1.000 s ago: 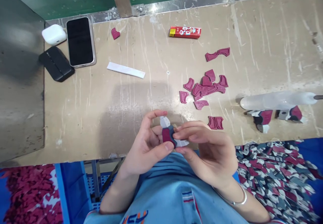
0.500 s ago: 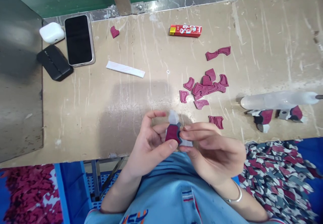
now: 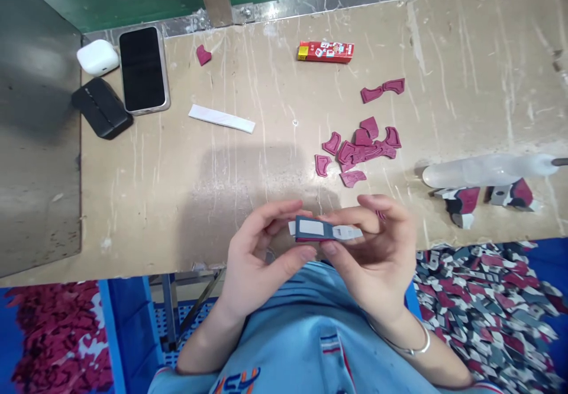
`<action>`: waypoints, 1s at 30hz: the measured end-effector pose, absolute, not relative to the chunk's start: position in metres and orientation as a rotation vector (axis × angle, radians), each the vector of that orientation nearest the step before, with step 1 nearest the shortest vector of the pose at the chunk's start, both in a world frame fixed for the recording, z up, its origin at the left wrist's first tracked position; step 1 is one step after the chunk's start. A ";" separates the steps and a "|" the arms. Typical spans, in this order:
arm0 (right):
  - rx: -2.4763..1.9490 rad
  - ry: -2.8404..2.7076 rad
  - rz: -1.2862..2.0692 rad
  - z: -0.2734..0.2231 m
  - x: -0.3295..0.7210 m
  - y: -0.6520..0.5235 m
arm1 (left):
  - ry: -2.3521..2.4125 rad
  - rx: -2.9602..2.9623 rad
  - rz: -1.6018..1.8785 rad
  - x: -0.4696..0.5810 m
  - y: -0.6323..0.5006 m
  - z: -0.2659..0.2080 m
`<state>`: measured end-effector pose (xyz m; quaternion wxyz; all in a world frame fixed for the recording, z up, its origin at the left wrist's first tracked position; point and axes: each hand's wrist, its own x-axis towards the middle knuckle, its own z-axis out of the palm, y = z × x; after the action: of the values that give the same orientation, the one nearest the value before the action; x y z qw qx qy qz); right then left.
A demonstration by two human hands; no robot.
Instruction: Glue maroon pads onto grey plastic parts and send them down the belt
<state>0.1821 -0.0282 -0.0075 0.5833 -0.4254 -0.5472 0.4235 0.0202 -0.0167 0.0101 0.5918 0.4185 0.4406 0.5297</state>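
Note:
Between my two hands, just over the table's near edge, is a small grey, white and maroon moulded part (image 3: 311, 228), turned so a dark grey side with a white panel faces up. My left hand (image 3: 266, 252) pinches its left end with thumb and fingers. The thumb and fingers of my right hand (image 3: 373, 252) grip it near the middle and right. Beyond my hands lies a loose pile of maroon pieces (image 3: 366, 151). Two more assembled parts, one a grey and maroon part (image 3: 464, 206), lie to the right beside a translucent bottle (image 3: 488, 170).
A phone (image 3: 142, 70), a white earbud case (image 3: 97, 57) and a black device (image 3: 103, 107) lie at the far left. A white strip (image 3: 220, 118) and a red box (image 3: 326, 51) are farther back. Below are bins of maroon pieces (image 3: 62, 341) and mixed parts (image 3: 488, 311).
Both hands have rotated the part: its maroon face was toward me and upright, and now its dark grey side with the white panel shows, lying lengthwise. My right hand has shifted slightly.

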 end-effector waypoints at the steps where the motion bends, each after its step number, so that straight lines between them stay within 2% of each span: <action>1: -0.979 -1.268 0.977 -0.007 0.181 -0.029 | 1.023 0.972 1.246 0.021 -0.016 0.009; 9: -0.964 -1.315 0.994 -0.007 0.178 -0.028 | 1.127 1.138 1.337 0.022 -0.020 0.006; 17: -0.878 -1.300 0.734 -0.009 0.171 -0.019 | 1.087 0.974 1.260 0.026 -0.019 0.009; 26: -0.883 -1.531 0.833 -0.010 0.182 -0.018 | 1.154 0.933 1.349 0.031 -0.015 0.008; 30: -0.905 -1.628 0.791 -0.007 0.185 -0.013 | 1.073 0.841 1.283 0.027 -0.014 0.007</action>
<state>0.1855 -0.0129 -0.0069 0.5304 -0.3791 -0.6820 0.3314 0.0266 -0.0137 0.0068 0.5931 0.3617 0.4614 0.5518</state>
